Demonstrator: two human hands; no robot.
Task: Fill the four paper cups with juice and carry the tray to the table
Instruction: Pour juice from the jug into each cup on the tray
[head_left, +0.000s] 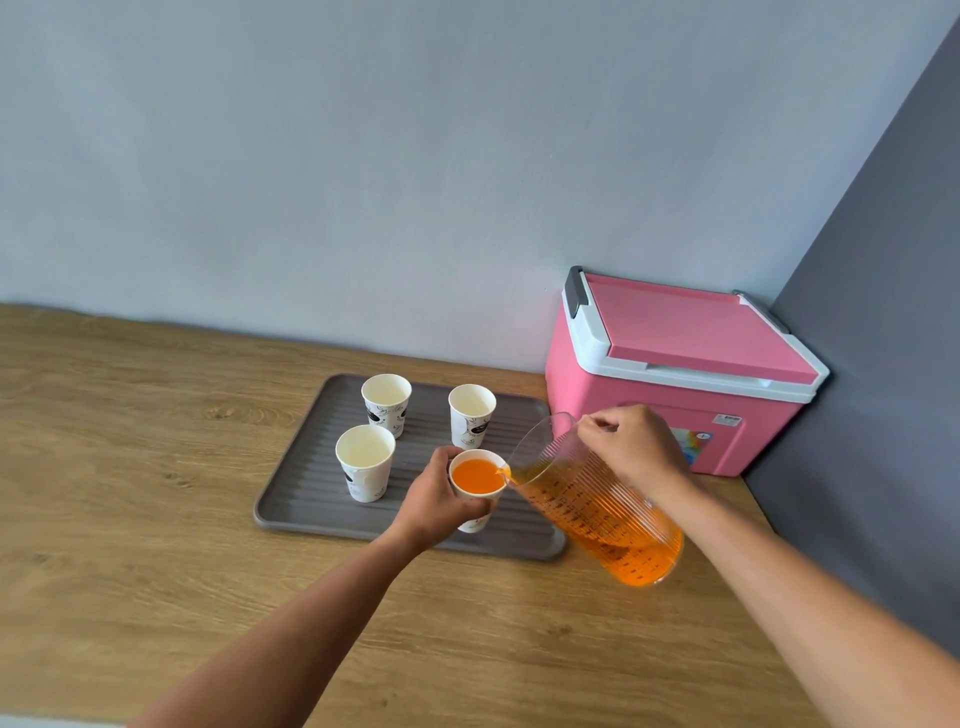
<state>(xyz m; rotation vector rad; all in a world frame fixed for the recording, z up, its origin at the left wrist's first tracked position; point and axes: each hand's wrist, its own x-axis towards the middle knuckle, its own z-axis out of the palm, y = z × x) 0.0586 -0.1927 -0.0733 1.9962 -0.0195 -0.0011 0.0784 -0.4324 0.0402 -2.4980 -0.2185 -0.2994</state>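
Observation:
A grey ribbed tray (306, 499) lies on the wooden counter. On it stand three empty white paper cups: back left (386, 402), back right (471, 413), front left (365, 462). My left hand (434, 501) grips a fourth cup (478, 480) at the tray's front right; orange juice nearly fills it. My right hand (636, 447) holds a clear ribbed pitcher (597, 506) by its handle, tilted left, its spout touching the cup's rim with juice running in. The pitcher is about half full.
A pink cooler box (680, 374) with a white rim and closed lid stands in the back right corner, just behind my right hand. A dark grey wall (872, 364) closes the right side. The wooden counter (130, 467) stretches left and toward me.

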